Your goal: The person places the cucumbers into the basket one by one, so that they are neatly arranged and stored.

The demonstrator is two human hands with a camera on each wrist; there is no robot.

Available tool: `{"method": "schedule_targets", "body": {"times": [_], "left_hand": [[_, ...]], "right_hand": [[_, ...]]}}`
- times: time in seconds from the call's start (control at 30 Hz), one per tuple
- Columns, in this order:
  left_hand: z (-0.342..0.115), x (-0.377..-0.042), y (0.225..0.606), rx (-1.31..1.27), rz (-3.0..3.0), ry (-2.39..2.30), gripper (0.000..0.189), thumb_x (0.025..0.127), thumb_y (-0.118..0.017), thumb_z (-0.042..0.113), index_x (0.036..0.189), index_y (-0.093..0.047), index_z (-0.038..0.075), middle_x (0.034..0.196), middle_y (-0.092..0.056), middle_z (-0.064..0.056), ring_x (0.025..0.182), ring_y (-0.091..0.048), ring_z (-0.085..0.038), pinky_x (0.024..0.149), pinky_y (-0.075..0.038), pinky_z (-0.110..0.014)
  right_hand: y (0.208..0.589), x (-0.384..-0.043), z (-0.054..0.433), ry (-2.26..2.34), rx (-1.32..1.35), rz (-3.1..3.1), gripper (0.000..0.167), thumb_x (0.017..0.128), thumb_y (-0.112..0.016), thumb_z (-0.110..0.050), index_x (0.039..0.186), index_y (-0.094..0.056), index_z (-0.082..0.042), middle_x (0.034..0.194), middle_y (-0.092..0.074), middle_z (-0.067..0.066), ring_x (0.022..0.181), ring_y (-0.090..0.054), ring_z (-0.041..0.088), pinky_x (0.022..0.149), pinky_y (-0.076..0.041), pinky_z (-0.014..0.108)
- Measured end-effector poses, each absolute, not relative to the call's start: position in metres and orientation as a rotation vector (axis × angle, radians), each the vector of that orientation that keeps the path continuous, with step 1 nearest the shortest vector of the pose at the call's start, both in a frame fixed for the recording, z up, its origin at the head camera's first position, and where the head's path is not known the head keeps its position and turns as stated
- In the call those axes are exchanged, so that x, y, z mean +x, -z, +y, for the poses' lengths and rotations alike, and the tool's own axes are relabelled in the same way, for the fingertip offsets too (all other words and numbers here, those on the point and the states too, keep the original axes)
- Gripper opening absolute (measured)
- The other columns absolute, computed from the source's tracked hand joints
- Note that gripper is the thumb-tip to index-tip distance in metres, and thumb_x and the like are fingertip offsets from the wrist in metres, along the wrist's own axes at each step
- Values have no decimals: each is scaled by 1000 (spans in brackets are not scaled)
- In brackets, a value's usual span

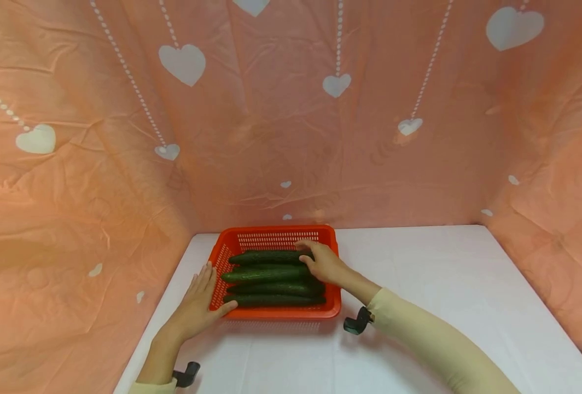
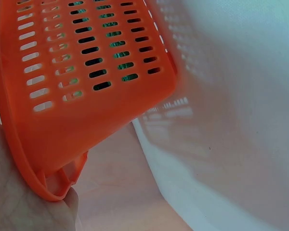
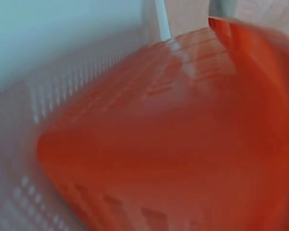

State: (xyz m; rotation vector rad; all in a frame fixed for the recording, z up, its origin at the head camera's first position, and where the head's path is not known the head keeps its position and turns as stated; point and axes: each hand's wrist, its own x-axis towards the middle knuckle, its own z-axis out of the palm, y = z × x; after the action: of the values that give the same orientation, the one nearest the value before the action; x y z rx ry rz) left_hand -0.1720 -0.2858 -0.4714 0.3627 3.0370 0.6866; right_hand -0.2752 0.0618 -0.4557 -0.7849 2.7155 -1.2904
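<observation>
Several long dark green cucumbers (image 1: pixel 266 275) lie side by side in a red perforated plastic basket (image 1: pixel 281 313). My left hand (image 1: pixel 197 303) rests on the basket's left rim with its fingers straight and its thumb at the front edge. In the left wrist view, part of the left palm (image 2: pixel 14 192) lies against the rim near a handle loop. My right hand (image 1: pixel 325 265) reaches over the basket's right side, with thumb and fingers spread apart around the right end of the farthest cucumber (image 1: pixel 266 257). The right wrist view shows the blurred outside of the basket (image 3: pixel 159 134); the right hand's fingers are hidden there.
The basket stands at the far left of a white-covered table (image 1: pixel 419 262). An orange-pink sheet with white hearts (image 1: pixel 337 86) hangs behind and along both sides. A small dark camera mount (image 1: pixel 357 321) sits on the right wrist, and another (image 1: pixel 186 375) on the left.
</observation>
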Motion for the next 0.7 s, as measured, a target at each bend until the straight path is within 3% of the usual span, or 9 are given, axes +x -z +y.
{"method": "schedule_targets", "body": {"times": [0.43, 0.7], "left_hand": [[-286, -174, 472, 375, 3023, -703, 114, 98, -68, 63, 167, -13, -9, 178, 1, -27, 165, 1, -45, 134, 3, -55], [-285, -174, 468, 333, 3010, -698, 110, 100, -67, 62, 168, -17, -8, 178, 0, -27, 164, 1, -49, 130, -5, -67]], "right_hand": [[440, -267, 127, 1293, -788, 2833, 36, 104, -69, -7, 139, -67, 2, 143, -66, 23, 138, -58, 45, 118, -43, 64], [437, -255, 170, 1206, -782, 2963, 37, 104, -70, -10, 140, -67, 1, 142, -67, 22, 136, -59, 45, 115, -45, 65]]}}
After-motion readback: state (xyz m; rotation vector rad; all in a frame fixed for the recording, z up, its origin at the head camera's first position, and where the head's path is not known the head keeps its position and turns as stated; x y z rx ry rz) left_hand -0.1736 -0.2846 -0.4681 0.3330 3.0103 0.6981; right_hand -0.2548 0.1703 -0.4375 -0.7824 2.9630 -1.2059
